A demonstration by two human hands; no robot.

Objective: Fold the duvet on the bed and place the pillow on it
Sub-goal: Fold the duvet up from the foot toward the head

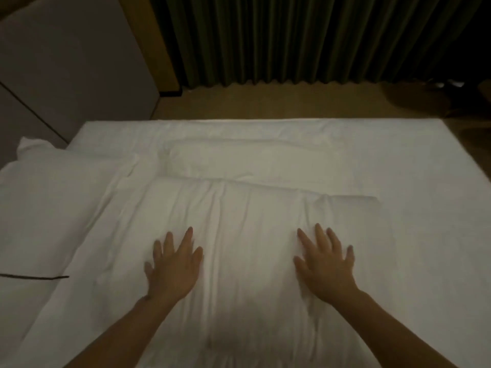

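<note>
Both palms flat on duvet [247, 235], long axis running away

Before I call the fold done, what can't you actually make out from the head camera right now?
- Near end of the folded duvet: cut off by the bottom edge.
- Pillow on the left: cut off by the left edge.
- Duvet layers: white on white in dim light, so the count is unclear.
- Cloth under the left hand and right hand: covered by flat palms.
- Dark things on the floor, far right: too dim.
</note>
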